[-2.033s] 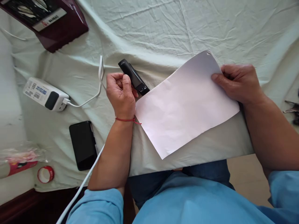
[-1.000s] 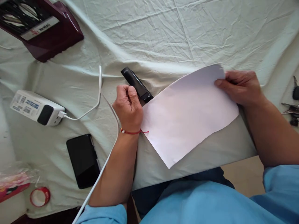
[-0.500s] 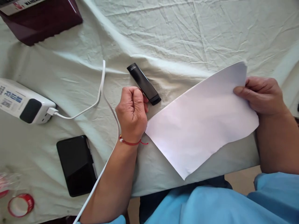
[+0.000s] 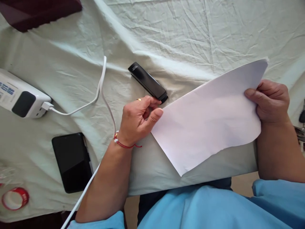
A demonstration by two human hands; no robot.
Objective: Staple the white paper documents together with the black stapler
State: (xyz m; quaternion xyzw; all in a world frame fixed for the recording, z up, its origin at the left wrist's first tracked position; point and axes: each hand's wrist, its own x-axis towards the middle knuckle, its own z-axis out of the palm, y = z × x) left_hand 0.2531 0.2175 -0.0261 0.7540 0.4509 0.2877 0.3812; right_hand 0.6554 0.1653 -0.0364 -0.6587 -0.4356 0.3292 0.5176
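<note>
White paper sheets [image 4: 207, 121] lie slanted across the front of the table, with a stacked edge showing along the top. My right hand [image 4: 271, 100] pinches their right side, thumb on top and fingers underneath, and the upper right corner is lifted. At the paper's left corner is my left hand [image 4: 140, 119], its thumb apart from its half-curled fingers. The thumb tip overlaps the paper's edge; whether it presses there I cannot tell. A black stapler [image 4: 147, 81] rests on the cloth just beyond, its near end by my left fingertips.
A white power bank [image 4: 28, 98] with a plugged-in white cable [image 4: 101, 86] is at the left. The cable runs past my left forearm. Nearer are a black phone [image 4: 72, 162] and a red tape roll [image 4: 15, 198]. A dark maroon box [image 4: 40, 12] stands at the far left.
My left hand has turned and opened from a closed fist, its thumb now over the paper's left corner. My right hand has shifted slightly right with the paper. The view has moved a little.
</note>
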